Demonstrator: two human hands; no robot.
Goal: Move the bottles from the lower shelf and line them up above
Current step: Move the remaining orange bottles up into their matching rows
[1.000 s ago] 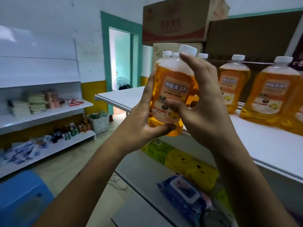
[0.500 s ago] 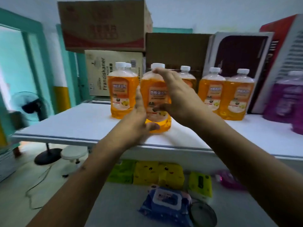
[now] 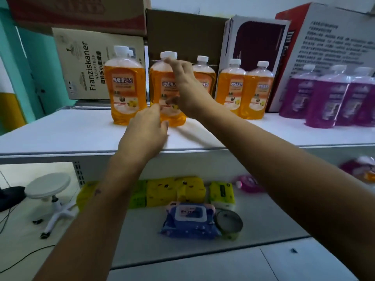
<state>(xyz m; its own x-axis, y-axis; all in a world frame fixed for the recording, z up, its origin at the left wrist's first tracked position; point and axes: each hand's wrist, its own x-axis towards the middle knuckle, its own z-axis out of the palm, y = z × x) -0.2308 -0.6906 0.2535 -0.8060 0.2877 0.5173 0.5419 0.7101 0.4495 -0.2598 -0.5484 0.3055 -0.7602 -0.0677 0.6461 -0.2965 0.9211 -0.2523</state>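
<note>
Nearest, on lower shelf [image 3: 203, 252]: blue wipes pack [image 3: 189, 221]. Above, left hand [image 3: 145, 131] loosely open, holding nothing, just before orange bottle [image 3: 167, 92] standing upright on upper shelf [image 3: 60, 132]. Right hand [image 3: 187, 90] with relaxed fingers at bottle's neck; actual touch unclear. Farther right: purple bottles [image 3: 324, 100].

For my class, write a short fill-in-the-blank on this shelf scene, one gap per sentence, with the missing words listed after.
1. The bottle between the hands holds ____ liquid.
2. The bottles at the far right are ____.
3. The blue wipes pack lies on the ____ shelf.
4. Every bottle cap is ____.

Missing words: orange; purple; lower; white
</note>
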